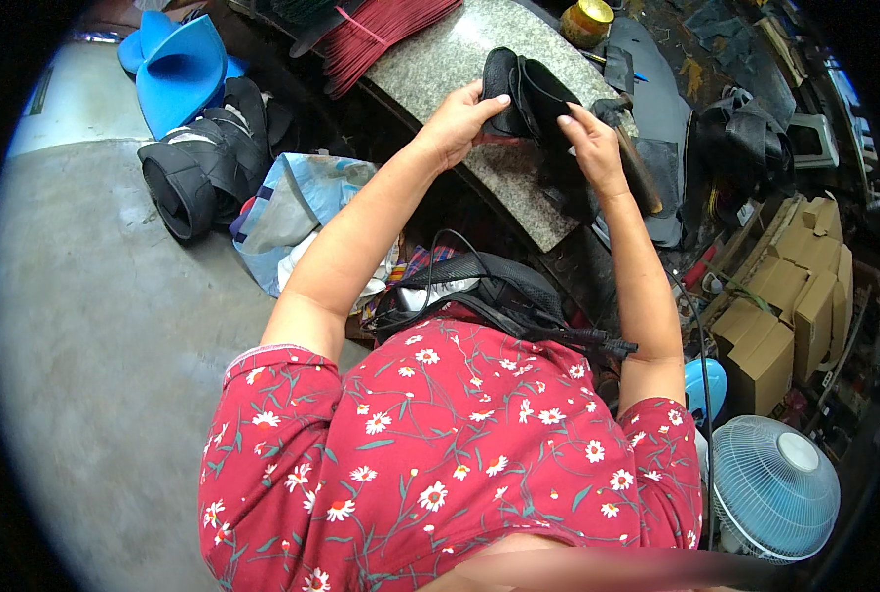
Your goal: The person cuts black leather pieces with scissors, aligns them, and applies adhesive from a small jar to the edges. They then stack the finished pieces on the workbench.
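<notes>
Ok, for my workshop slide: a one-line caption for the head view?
Left hand and right hand hold a black shoe upper over a stone slab.

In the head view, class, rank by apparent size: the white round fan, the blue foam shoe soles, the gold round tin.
1. White round fan, though nearness may flatter it.
2. Blue foam shoe soles.
3. Gold round tin.

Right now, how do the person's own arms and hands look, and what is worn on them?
Both forearms are bare. The left hand and right hand have no gloves. Short red sleeves with small white flowers cover only the upper arms.
</notes>
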